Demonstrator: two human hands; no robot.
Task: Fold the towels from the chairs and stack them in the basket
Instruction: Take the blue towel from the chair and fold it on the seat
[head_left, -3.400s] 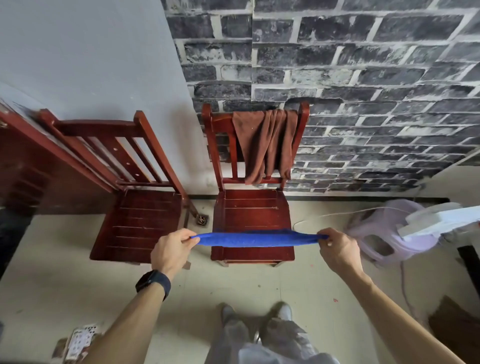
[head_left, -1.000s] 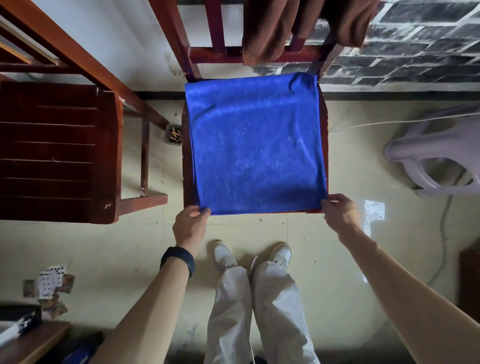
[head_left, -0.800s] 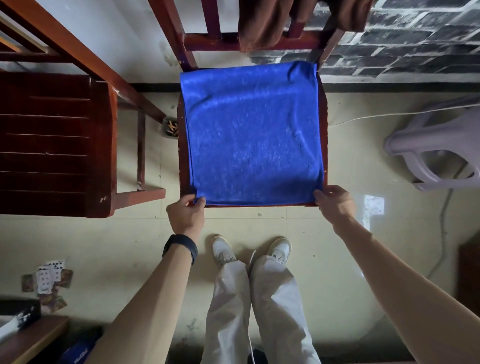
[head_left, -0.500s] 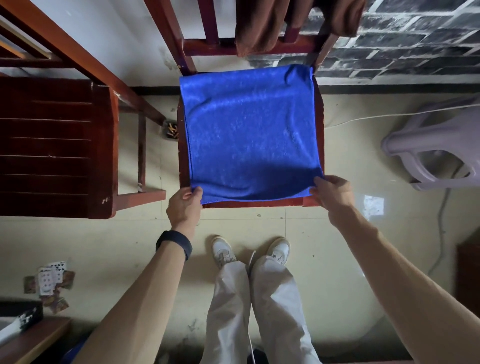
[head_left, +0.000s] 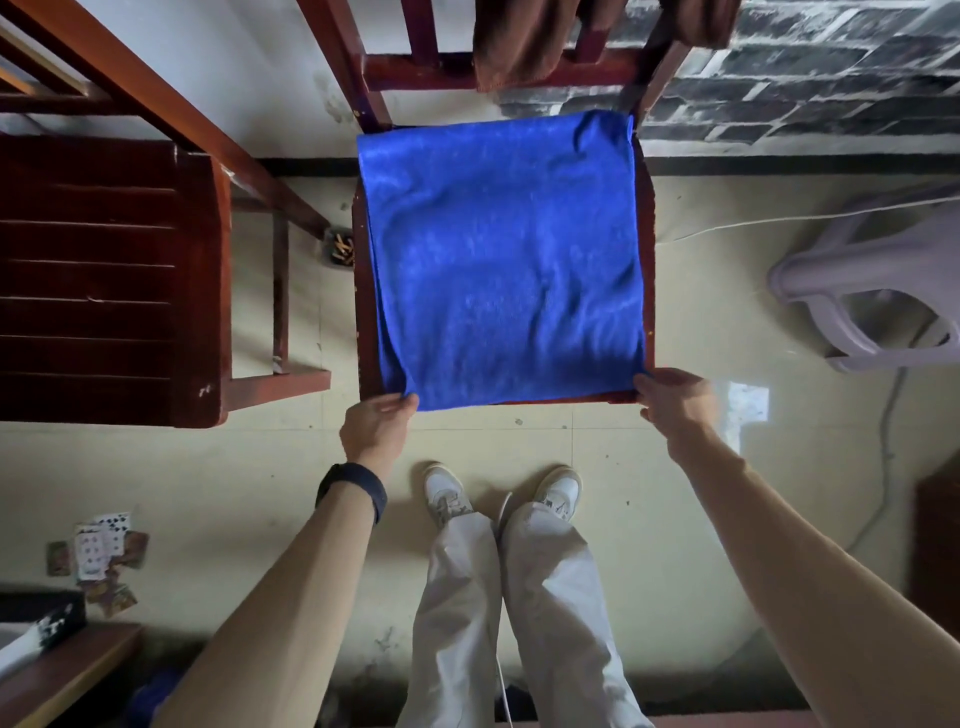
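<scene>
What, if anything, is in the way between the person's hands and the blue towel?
Nothing visible: the left hand and right hand pinch the near corners of the blue towel spread on the chair seat. The basket is out of view.

Beige tiled floor (head_left: 613, 467), dark brick wall (head_left: 831, 62) beside plain white wall (head_left: 234, 52), lilac plastic stool (head_left: 852, 260), red wooden chair (head_left: 93, 280).

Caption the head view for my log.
Left hand and right hand pinch near corners of a blue towel spread on the chair seat; brown towel hangs behind.
</scene>
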